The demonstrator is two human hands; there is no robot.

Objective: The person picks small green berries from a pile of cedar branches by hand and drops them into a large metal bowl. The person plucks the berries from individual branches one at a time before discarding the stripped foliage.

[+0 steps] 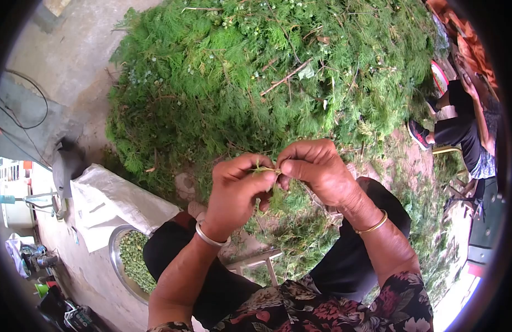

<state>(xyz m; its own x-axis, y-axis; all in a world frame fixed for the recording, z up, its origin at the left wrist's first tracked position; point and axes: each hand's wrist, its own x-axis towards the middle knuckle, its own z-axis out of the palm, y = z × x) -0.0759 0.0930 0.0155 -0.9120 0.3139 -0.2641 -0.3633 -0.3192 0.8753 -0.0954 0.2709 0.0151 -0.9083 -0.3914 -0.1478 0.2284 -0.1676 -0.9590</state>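
My left hand, with a silver bangle at the wrist, pinches a small green sprig between thumb and fingertips. From the other side my right hand, wearing a gold-coloured bangle, pinches the sprig's thin stem, and the fingertips of both hands nearly meet. Feathery leaves hang below the fingers. Both hands are held over my lap, just in front of a large heap of cut evergreen branches. Whether a small cone or seed is between the fingertips is too small to tell.
A metal basin of small green pieces stands at the left by my knee, beside a white sack. At the right sits another person near a red-rimmed bowl. Loose sprigs cover the ground around a wooden stool.
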